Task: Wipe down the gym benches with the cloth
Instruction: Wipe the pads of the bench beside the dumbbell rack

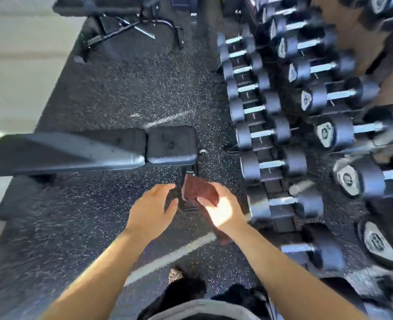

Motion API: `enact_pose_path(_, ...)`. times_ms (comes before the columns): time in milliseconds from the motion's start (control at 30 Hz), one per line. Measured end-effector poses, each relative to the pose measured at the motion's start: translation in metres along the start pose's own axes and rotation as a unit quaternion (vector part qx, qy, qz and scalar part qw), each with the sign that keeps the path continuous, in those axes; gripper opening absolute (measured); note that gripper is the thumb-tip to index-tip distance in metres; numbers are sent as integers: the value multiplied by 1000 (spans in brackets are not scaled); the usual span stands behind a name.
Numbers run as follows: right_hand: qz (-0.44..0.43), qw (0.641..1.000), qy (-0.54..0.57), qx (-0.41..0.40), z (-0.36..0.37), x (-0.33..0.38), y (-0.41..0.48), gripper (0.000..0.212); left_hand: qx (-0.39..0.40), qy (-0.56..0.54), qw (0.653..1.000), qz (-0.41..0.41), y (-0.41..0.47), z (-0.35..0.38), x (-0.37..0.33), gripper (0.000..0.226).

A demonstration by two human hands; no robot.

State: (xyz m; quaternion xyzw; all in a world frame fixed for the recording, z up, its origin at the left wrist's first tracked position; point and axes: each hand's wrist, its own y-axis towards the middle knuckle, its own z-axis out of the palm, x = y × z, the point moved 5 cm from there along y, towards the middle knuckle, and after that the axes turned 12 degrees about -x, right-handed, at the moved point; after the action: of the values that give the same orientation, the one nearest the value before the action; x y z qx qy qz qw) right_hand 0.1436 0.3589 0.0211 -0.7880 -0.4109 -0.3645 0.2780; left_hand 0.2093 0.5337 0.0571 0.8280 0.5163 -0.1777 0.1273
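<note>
While R hand (224, 210) grips cloth (199, 191) — L hand (152, 210) relaxed, empty | bench (93, 148) just ahead

Layout. The near bench (93, 148) lies crosswise on the floor (121, 93), left of centre, its seat end toward the dumbbell rack (271, 132), which runs along the right side. A second bench (112, 17) stands behind it, upper left. A wall (17, 65) borders the floor on the left. In front of the seat end, the right hand (223, 211) holds the cloth (197, 192); the left hand (152, 209) is just beside it.
</note>
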Motion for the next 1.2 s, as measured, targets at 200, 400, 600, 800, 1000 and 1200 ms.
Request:
enact_pose_path(200, -36, 997, -64, 24, 46, 43, 31, 40, -24, -4, 1000, -9, 26, -25, 51, 42)
enact_pose_path(400, -27, 997, -58, 35, 66, 54, 67, 41, -14, -9, 1000, -23, 58, -25, 79, 42)
enact_pose_path(600, -18, 997, -63, 39, 82, 56, 126, 39, 8, 5, 1000, -24, 121, -12, 96, 42)
enact_pose_path(800, 21, 996, -86, 15, 84, 46, 202, 44, 35, 13, 999, -17, 200, 7, 95, 41)
enact_pose_path(1000, 55, 994, -90, -10, 100, 19, 256, 44, 51, 11, 999, -10, 261, 35, 112, 38)
enact_pose_path(1200, 78, 990, -111, -22, 155, -44, 320, 48, 71, 30, 996, 35, 334, 114, 144, 38)
